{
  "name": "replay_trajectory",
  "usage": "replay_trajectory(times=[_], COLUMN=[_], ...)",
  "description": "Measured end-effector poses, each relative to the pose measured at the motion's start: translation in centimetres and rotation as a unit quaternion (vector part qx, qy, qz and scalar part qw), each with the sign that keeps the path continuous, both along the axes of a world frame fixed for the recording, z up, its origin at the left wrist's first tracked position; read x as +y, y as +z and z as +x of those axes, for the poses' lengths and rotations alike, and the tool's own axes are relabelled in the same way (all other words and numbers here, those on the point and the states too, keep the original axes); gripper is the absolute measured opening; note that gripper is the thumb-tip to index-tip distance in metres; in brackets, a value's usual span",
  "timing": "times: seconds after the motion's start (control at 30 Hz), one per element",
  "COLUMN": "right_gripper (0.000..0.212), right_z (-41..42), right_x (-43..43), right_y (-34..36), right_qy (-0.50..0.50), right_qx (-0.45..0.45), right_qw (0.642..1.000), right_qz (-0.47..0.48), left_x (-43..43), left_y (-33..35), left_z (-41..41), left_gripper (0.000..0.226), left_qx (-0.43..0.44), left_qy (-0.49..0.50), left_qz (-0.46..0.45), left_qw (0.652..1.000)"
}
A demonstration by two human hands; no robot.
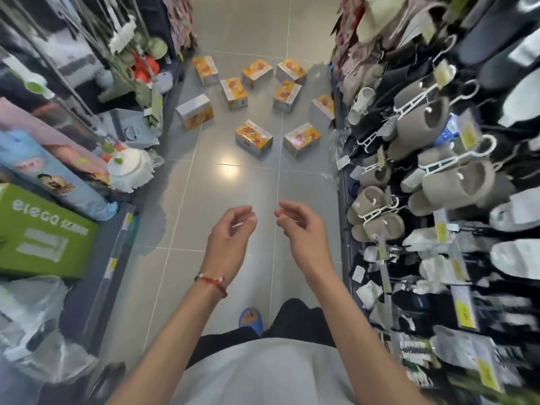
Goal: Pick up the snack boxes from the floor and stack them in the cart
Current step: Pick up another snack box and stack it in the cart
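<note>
A: Quick, where's the stuff?
B: 9 snack boxes [253, 137], all on the floor [204, 200], all beyond the light spot [228, 168].
A: Closest ones?
B: 2 sit just past the spot: 1 straight beyond it, 1 beyond and to the right [302, 138]. The other 7 lie farther out, scattered, none stacked, mostly apart from each other. 1 is off to the spot's left [194, 111], and 1 on the far right [323, 108] sits against the base of the slipper rack [438, 176].
A: Hands?
B: Both on the near side of the spot, up in the air, well short of any box. Left hand [230, 229] has its fingers loosely curled w/ nothing in it. Right hand [301, 226] is the same, relaxed curl, nothing held. The 2 are close together but not touching.
A: Anything else?
B: Red bracelet [211, 283] on the left wrist. Blue shoe [249, 318] on the tiles, nearer than the spot. Green box [43, 232] far left of the spot, on the shelf side.
</note>
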State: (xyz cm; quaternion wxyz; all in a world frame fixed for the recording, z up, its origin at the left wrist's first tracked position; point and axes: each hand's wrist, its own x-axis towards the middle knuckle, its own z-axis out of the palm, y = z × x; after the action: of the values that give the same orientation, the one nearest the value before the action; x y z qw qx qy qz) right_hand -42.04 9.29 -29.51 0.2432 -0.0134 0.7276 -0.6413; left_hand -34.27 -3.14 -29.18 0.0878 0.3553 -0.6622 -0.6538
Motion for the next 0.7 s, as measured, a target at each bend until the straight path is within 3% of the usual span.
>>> replay_trajectory(times=[0.33, 0.7], right_gripper=[0.026, 0.02], right_z=[-10.0, -31.1], right_x=[-6.2, -13.7], right_y=[-1.0, -2.0], right_qy=[-0.04, -0.004], right_qx=[-0.037, -0.102], right_qw=[0.998, 0.995], right_qz=[0.006, 0.021], left_x=[-7.9, -15.0], left_y=[-1.0, -1.2], left_z=[-11.6, -30.9], left_gripper=[0.018, 0.02], left_qx=[-0.026, -0.068], left_qy=[-0.03, 0.002], left_qz=[0.011, 0.011], left_qw=[0.999, 0.998])
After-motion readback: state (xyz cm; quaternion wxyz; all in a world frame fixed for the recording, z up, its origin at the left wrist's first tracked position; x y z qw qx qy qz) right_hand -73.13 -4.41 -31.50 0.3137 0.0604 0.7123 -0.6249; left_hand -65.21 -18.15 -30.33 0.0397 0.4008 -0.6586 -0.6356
